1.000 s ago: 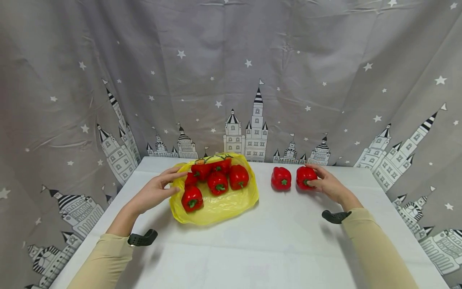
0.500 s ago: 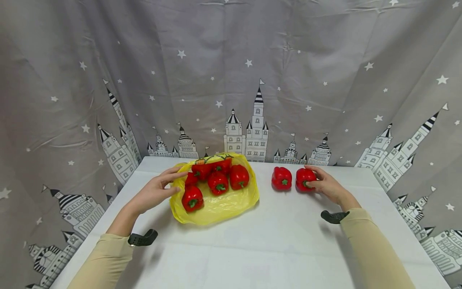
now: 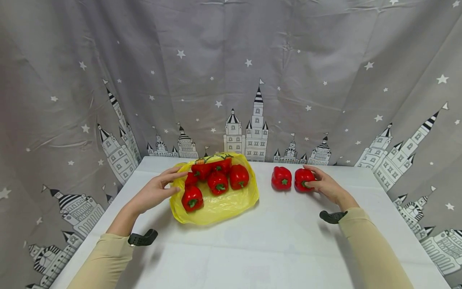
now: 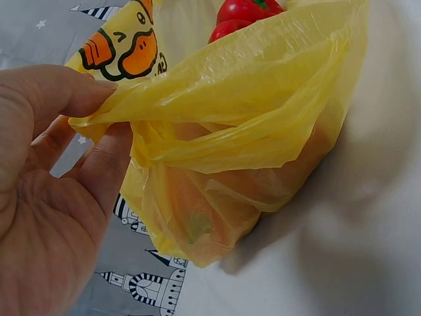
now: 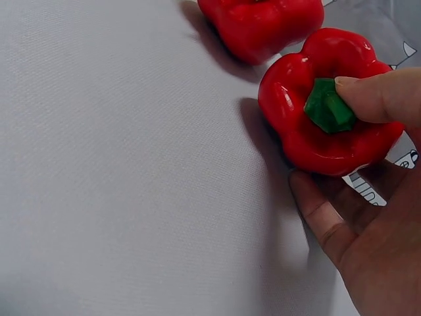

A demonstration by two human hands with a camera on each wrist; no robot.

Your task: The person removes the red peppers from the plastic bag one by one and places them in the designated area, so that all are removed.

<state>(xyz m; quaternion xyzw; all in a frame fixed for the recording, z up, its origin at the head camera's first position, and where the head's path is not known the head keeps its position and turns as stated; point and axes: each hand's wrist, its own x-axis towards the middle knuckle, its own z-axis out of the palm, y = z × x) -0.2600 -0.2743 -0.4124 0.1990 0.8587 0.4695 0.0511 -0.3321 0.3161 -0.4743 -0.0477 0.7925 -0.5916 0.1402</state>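
Fingers (image 4: 105, 168) pinch edge of yellow bag (image 4: 243, 85); red pepper (image 4: 245, 10) inside.

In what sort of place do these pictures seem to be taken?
Probably a staged indoor tabletop set, not a working kitchen: a grey curtain printed with castles and stars hangs around a white table, on which a yellow bag of red peppers lies.

Glossy peppers (image 3: 281, 178), crinkled plastic bag (image 3: 223, 206)
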